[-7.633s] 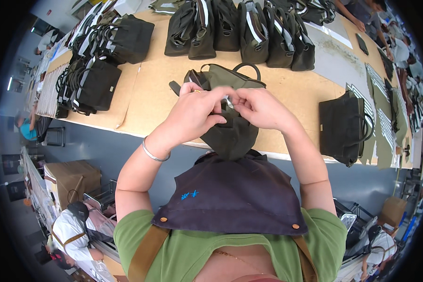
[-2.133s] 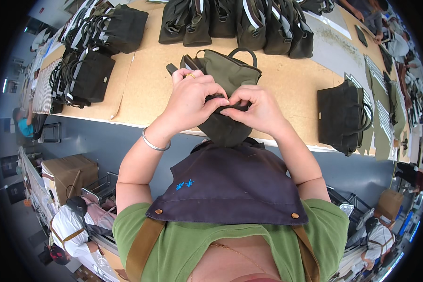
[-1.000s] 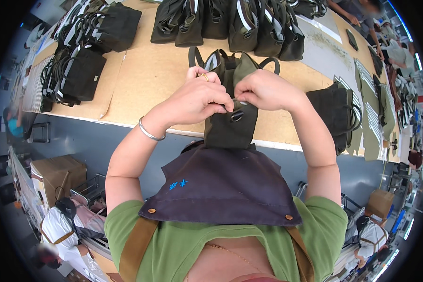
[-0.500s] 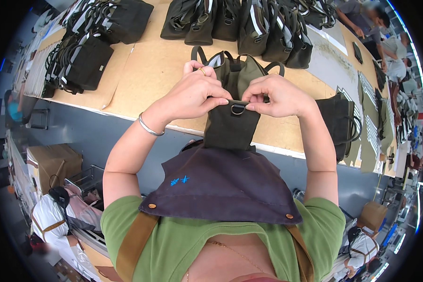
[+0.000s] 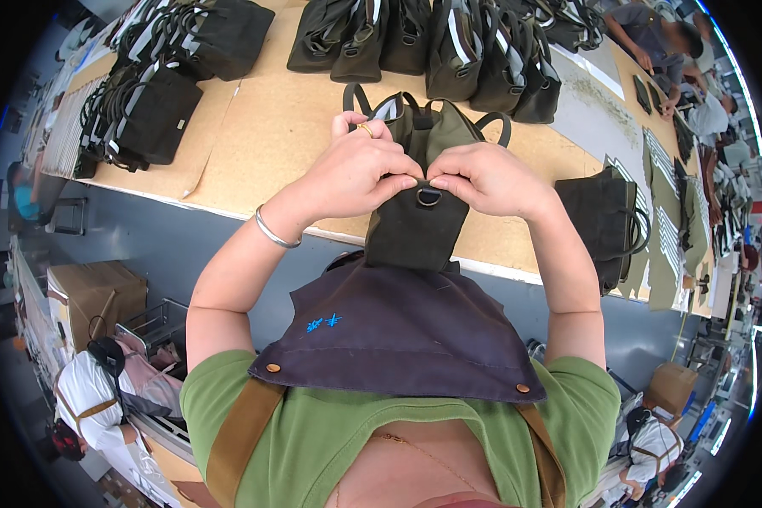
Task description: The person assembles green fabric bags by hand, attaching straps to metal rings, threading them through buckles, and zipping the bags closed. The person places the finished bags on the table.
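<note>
A dark olive handbag [image 5: 415,234] stands at the table's near edge, its narrow end toward me and its mouth facing away. A metal D-ring [image 5: 429,198] hangs on a tab just under the top edge of that end. Thumb and fingers of my left hand [image 5: 362,172] are pinched on this top edge, left of the ring. My right hand [image 5: 493,179] pinches the same edge from the right, its fingertips almost against those of the left. Beyond my hands, the bag's looped handles [image 5: 494,129] and lighter green inside show.
The tan-topped table [image 5: 271,127] carries a row of dark bags [image 5: 450,63] at the back and more bags [image 5: 157,118] at left. Another bag [image 5: 597,216] lies close by my right forearm. Striped fabric pieces [image 5: 665,216] lie farther right. A person [image 5: 652,38] works at far right.
My right hand has slid left along the bag's top edge, bringing its fingertips close to my left hand's. The left hand has shifted slightly right. The bag stays in place.
</note>
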The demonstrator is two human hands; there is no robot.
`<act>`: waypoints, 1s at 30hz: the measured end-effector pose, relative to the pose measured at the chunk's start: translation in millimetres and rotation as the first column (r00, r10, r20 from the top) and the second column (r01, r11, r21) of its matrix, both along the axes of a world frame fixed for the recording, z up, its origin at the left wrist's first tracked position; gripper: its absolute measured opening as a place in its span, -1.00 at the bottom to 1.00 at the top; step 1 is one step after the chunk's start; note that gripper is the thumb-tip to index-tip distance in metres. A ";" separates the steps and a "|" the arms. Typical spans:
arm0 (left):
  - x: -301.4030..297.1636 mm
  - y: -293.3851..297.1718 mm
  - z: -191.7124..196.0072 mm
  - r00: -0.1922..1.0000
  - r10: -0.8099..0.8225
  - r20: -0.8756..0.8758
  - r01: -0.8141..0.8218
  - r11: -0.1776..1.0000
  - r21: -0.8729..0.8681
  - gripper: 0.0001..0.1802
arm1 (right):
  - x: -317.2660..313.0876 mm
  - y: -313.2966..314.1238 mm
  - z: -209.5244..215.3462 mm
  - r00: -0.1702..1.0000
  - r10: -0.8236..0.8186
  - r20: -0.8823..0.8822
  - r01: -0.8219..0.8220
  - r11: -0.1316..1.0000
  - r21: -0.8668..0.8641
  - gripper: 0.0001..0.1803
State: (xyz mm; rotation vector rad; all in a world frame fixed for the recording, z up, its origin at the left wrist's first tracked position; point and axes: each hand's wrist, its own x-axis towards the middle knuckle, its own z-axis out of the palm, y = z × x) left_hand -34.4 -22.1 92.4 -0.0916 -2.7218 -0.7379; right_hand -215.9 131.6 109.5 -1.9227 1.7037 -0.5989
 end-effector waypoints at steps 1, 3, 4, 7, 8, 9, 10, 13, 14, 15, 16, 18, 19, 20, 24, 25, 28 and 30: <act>-0.3 1.0 -0.6 1.000 -0.002 -0.007 0.002 1.000 0.002 -0.96 | 1.2 0.4 -1.3 1.000 -0.015 -0.024 0.015 1.000 0.007 -0.86; -2.5 1.8 -7.3 0.999 0.024 -0.029 -0.024 1.000 -0.011 -0.96 | 3.3 0.7 -5.6 0.998 -0.020 -0.064 0.019 0.999 -0.028 -0.87; -3.2 1.8 -9.6 0.998 0.039 -0.039 -0.040 0.999 -0.018 -0.96 | 3.5 0.6 -6.9 0.996 -0.021 -0.083 0.018 0.999 -0.045 -0.87; -2.5 1.9 -4.5 0.998 0.059 0.006 -0.059 0.998 -0.017 -0.94 | 3.4 1.2 -3.5 0.995 -0.031 -0.093 0.028 0.999 -0.034 -0.89; -2.5 -1.0 -1.4 0.999 0.046 -0.023 -0.047 0.998 -0.031 -0.93 | -0.1 0.9 -4.2 0.998 -0.028 -0.064 0.025 0.999 -0.045 -0.89; -3.0 -6.5 2.2 0.998 0.033 -0.051 -0.035 0.998 -0.046 -0.92 | -6.0 0.6 -5.5 0.999 -0.024 -0.036 0.022 0.998 -0.056 -0.89; -4.2 -11.1 4.1 0.997 0.020 -0.080 -0.024 0.998 -0.061 -0.91 | -9.2 0.0 -6.5 1.000 -0.019 -0.008 0.018 0.998 -0.068 -0.89; -11.1 -20.7 -0.2 0.997 -0.073 -0.017 0.072 0.997 -0.041 -0.88 | -10.1 -2.0 -11.9 0.998 -0.029 0.058 0.031 0.999 -0.025 -0.87; -12.8 -21.5 1.6 0.996 -0.078 0.036 0.079 0.997 -0.022 -0.87 | -11.5 -2.0 -12.5 0.998 -0.026 0.065 0.028 0.999 -0.032 -0.87; -15.2 -21.5 6.6 0.992 -0.085 0.088 0.086 0.996 -0.002 -0.87 | -13.8 -0.9 -12.7 0.997 -0.024 0.072 0.026 0.999 -0.039 -0.86; -16.0 -21.6 9.6 0.985 -0.091 0.144 0.089 0.996 0.019 -0.87 | -15.5 0.5 -12.6 0.996 -0.018 0.082 0.022 0.999 -0.047 -0.86; -12.7 -20.4 2.7 0.985 -0.059 0.161 0.048 0.996 0.073 -0.88 | -18.4 7.4 -4.5 0.992 -0.015 0.123 0.013 1.000 0.014 -0.85; -11.6 -20.0 0.6 0.985 -0.049 0.168 0.033 0.995 0.097 -0.89 | -18.5 10.8 -0.8 0.990 -0.019 0.142 0.014 0.999 0.042 -0.84; -8.6 -18.2 1.6 0.993 -0.069 0.098 0.063 0.996 0.056 -0.90 | -16.8 13.9 0.5 0.995 0.003 0.104 0.000 1.000 -0.031 -0.84; 13.3 7.3 17.1 0.987 -0.092 -0.132 0.079 0.991 -0.104 -0.89 | 7.0 41.4 12.7 0.997 -0.030 -0.073 0.011 0.969 -0.247 -0.81; 17.9 13.3 13.6 0.986 -0.074 -0.151 0.058 0.993 -0.106 -0.88 | 12.8 47.9 10.8 0.995 -0.052 -0.086 0.027 0.964 -0.266 -0.80; 25.5 16.3 -30.2 0.998 -0.005 -0.063 -0.001 0.996 -0.087 -0.77 | 21.2 55.9 -28.9 0.981 -0.186 -0.055 0.162 0.943 -0.289 -0.79; 28.8 13.9 -69.9 0.991 0.099 -0.086 -0.101 0.995 -0.025 -0.70 | 17.1 67.0 -75.4 0.936 -0.341 0.082 0.345 0.849 -0.400 -0.77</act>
